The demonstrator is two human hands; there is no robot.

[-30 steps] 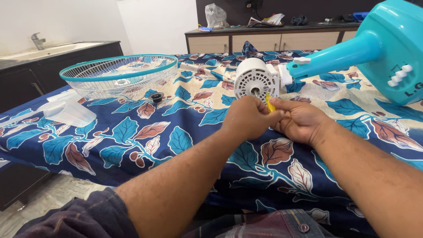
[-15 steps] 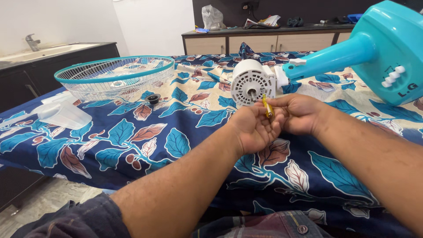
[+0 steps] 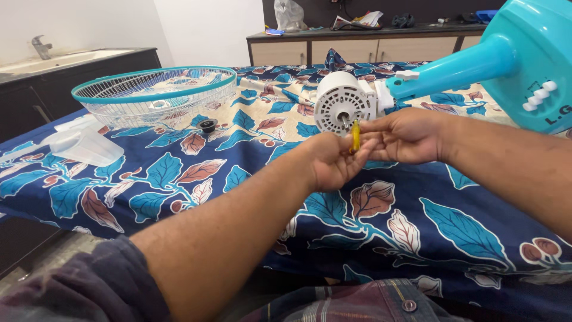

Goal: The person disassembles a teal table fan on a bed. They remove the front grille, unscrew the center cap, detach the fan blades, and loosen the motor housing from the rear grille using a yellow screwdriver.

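Yellow screwdriver (image 3: 356, 136) gripped by both left hand (image 3: 333, 162) and right hand (image 3: 405, 136), near white motor (image 3: 344, 102) on table (image 3: 250, 179).

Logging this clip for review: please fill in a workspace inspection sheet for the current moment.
Surface: table under a blue leaf-print cloth.
Job's things: white fan motor on a teal fan stand; small yellow tool.
Clutter: wire fan guard, black cap, clear plastic piece.
Grippers: left hand and right hand meet at the yellow tool; which one grips it is unclear.
Cables: nothing seen.
Surroundings: sink counter left, cabinet behind.
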